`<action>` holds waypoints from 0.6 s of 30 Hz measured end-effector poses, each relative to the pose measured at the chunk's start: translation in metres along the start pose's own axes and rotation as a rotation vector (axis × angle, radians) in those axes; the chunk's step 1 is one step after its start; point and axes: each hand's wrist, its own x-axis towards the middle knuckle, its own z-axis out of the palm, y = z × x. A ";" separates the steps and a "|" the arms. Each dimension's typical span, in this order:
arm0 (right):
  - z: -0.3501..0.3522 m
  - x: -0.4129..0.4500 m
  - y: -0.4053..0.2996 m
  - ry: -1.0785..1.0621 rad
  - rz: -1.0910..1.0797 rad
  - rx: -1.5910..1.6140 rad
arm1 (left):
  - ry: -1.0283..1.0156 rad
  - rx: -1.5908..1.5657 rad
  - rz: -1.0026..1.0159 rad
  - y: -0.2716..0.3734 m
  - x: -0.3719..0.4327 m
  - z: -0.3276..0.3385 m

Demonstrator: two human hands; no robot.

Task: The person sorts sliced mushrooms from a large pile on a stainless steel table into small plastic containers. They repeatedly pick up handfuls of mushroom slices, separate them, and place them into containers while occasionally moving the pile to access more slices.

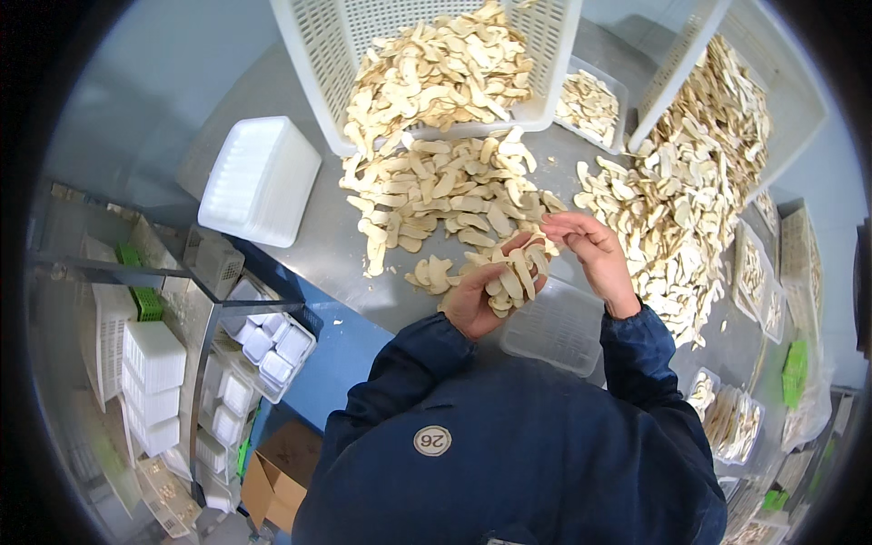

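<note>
My left hand (477, 300) is closed around a small bunch of pale mushroom slices (516, 278), held over the metal table. Close beside that bunch, my right hand (591, 255) has its fingers bent towards the slices. Whether a slice sits between those fingertips is hard to make out. Under and between my forearms lies a clear plastic tray (555, 330). A spread of loose mushroom slices (443, 184) covers the table just beyond my left hand, with a small cluster of slices (432, 274) nearer to me.
A white perforated crate (313, 75) lies tipped with slices spilling out. At right, another white crate (797, 116) has a large slice heap (681, 211) before it. A tray stack (259, 180) stands left. Filled trays (736, 422) line the right. A metal shelf (211, 320) and cardboard box (276, 477) are lower left.
</note>
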 end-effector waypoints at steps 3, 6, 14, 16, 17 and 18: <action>-0.012 -0.015 0.002 0.081 0.040 -0.084 | -0.019 0.000 -0.010 -0.006 0.007 0.003; -0.011 -0.027 -0.002 0.047 0.043 -0.188 | -0.052 0.019 -0.026 -0.009 0.010 0.004; -0.026 -0.026 0.029 0.182 0.111 0.070 | -0.044 0.009 -0.062 -0.017 0.013 -0.005; -0.035 -0.025 0.028 0.237 0.167 0.220 | -0.040 0.076 -0.063 -0.014 0.010 -0.004; -0.036 -0.025 0.027 0.244 0.159 0.343 | -0.046 0.107 -0.064 -0.012 0.009 -0.005; -0.035 -0.025 0.026 0.252 0.151 0.465 | -0.052 0.136 -0.064 -0.012 0.009 -0.007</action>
